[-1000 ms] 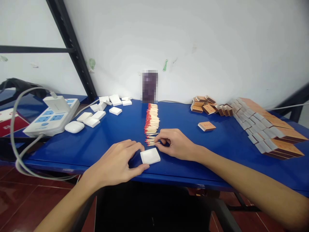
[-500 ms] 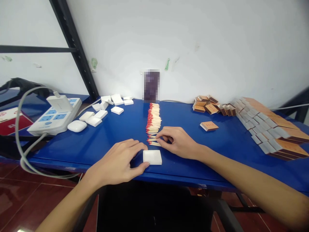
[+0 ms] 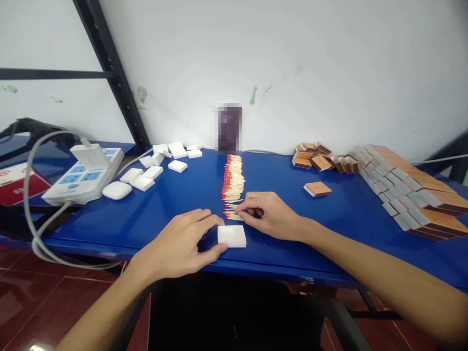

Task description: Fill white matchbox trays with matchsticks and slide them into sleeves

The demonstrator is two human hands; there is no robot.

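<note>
My left hand (image 3: 185, 241) steadies a small white matchbox tray (image 3: 232, 236) near the table's front edge. Its thumb lies at the near left corner and its index finger at the far left corner. Just beyond the tray, my right hand (image 3: 268, 214) pinches thumb and index finger together at the wooden ends of a few loose matches (image 3: 230, 214). How many it grips is hidden by the fingertips. A long row of red-headed matches (image 3: 233, 180) runs away from me toward the wall, heads to the left.
Several white trays (image 3: 151, 173) lie at the back left, near a white earbud case (image 3: 117, 190) and a power strip (image 3: 84, 175). Orange matchboxes (image 3: 321, 163) are heaped at the back right, with one box (image 3: 317, 188) apart. Stacked matchboxes (image 3: 420, 195) fill the right side.
The loose matches at my right fingertips have shifted slightly and lie closer together. Both hands stay almost where they were, and the tray has barely moved.
</note>
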